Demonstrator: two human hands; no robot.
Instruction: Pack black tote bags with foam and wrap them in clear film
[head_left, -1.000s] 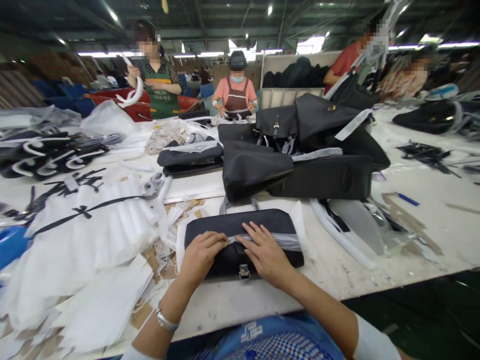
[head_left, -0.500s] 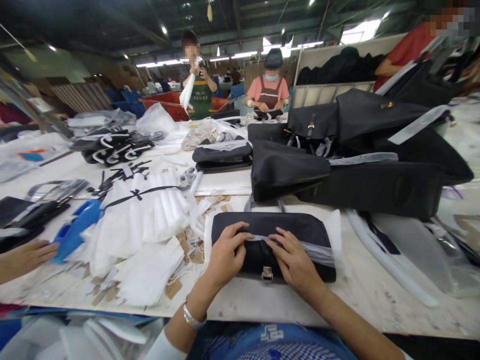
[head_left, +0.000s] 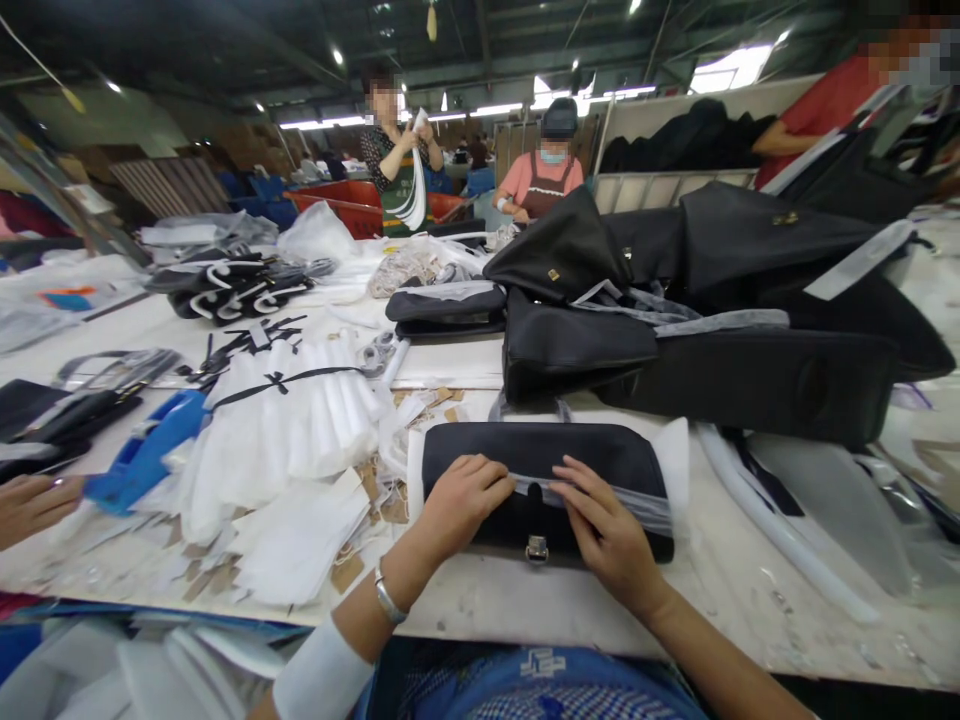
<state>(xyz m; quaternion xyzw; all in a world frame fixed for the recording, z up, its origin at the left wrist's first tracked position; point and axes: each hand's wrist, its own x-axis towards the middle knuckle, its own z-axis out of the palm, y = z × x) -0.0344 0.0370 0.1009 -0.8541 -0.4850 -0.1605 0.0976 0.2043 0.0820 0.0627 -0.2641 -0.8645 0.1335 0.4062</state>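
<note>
A black handbag [head_left: 547, 440] lies on a white sheet, its silver metal clasp [head_left: 536, 548] facing me. Across its front runs a clear plastic strip [head_left: 637, 508], with a dark tab [head_left: 535, 494] near the middle. My left hand [head_left: 465, 505] rests on the bag left of the tab, its fingers bent together over the strip's left part. On the tab's other side, my right hand [head_left: 607, 525] has its fingers stretched and somewhat apart, the tips touching the strip. Its palm side is hidden.
Large black bags [head_left: 750, 380] are heaped behind and to the right. White wrapped rolls [head_left: 285, 420] tied with black ribbon, white paper sheets [head_left: 300, 540] and brown tags lie left. Another person's hand [head_left: 34, 508] is beside a blue object [head_left: 142, 455]. Co-workers stand across the table.
My left hand's fingers have drawn closer together over the strip, and my right hand has shifted slightly right. Across the table, another black bag has come onto the heap. The neighbour's hand has moved left.
</note>
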